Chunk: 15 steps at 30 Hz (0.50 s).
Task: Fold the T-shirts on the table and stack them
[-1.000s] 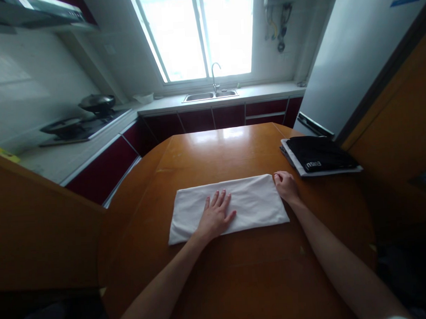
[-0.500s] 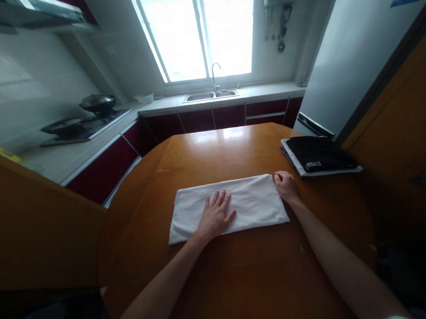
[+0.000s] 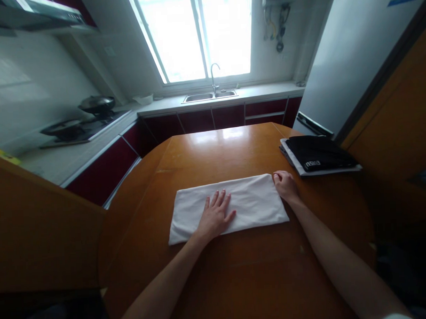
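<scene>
A white cloth [image 3: 253, 200], folded into a long flat rectangle, lies on the wooden table in front of me. My left hand [image 3: 217, 213] rests flat on its middle, fingers spread. Just beyond the cloth's far right corner is my right hand [image 3: 285, 184], its fingers curled in and closed against the tabletop. It sits at the cloth's right edge, and no fabric shows between its fingers. Small creases run across the cloth near its left end.
A pile of folded clothes [image 3: 318, 155], black on top with white lettering, lies at the right of the table [image 3: 213, 155]. Behind are a counter with a sink [image 3: 210, 96] and a window. A stove [image 3: 91, 127] with pans stands left, a fridge [image 3: 346, 55] right.
</scene>
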{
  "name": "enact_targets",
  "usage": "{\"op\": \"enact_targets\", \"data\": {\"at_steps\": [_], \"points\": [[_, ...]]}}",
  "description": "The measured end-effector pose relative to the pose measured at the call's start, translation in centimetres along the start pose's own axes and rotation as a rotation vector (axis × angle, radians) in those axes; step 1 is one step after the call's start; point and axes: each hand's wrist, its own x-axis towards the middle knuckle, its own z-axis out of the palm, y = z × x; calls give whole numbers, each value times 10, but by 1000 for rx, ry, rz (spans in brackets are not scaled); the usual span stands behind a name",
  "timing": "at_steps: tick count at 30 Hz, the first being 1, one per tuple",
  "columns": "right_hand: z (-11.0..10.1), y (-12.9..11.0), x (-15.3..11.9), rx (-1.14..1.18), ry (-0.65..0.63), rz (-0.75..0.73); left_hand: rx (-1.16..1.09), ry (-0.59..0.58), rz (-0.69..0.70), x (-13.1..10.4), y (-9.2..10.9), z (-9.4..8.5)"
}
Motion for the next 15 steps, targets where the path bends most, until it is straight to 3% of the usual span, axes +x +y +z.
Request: {"op": "enact_targets", "data": {"at_steps": [5, 9, 15], "points": [[-5, -10, 1, 58, 51, 12, 8, -2, -2, 0, -1, 1], [-11, -43, -11, 58, 95, -134, 7, 1, 0, 1, -1, 2], [0, -107, -63, -41, -241, -393, -3, -10, 2, 0, 1, -1]]}}
